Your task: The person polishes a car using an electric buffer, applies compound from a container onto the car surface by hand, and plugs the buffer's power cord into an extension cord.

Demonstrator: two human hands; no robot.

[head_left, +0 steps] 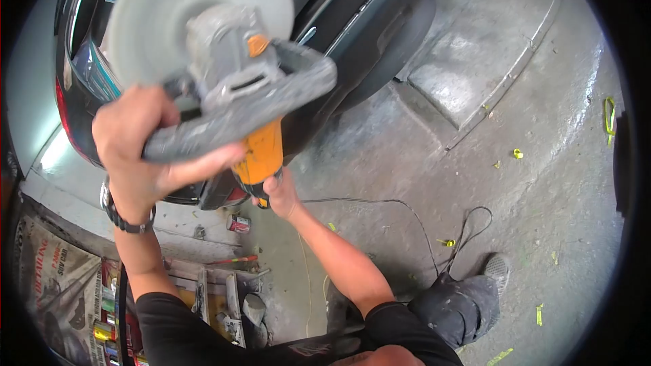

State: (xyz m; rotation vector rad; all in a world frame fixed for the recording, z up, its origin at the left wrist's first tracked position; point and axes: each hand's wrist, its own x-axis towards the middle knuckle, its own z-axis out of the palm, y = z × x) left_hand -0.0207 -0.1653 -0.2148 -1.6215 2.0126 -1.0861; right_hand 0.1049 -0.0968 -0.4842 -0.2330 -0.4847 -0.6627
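A large polisher with an orange body and a grey metal head fills the upper left of the head view. Its broad, pale round pad is blurred and stands in front of the dark car; whether it touches the paint I cannot tell. My left hand wraps around the black loop handle, its thumb stretched along it. At the rear end of the orange body, my right hand is closed on the polisher, with part of its fingers hidden. A dark watch sits on my left wrist.
A black cord runs across the concrete floor to a loop near my shoe. Yellow scraps lie about. A red can stands below the car. At lower left are a printed banner and cluttered shelves.
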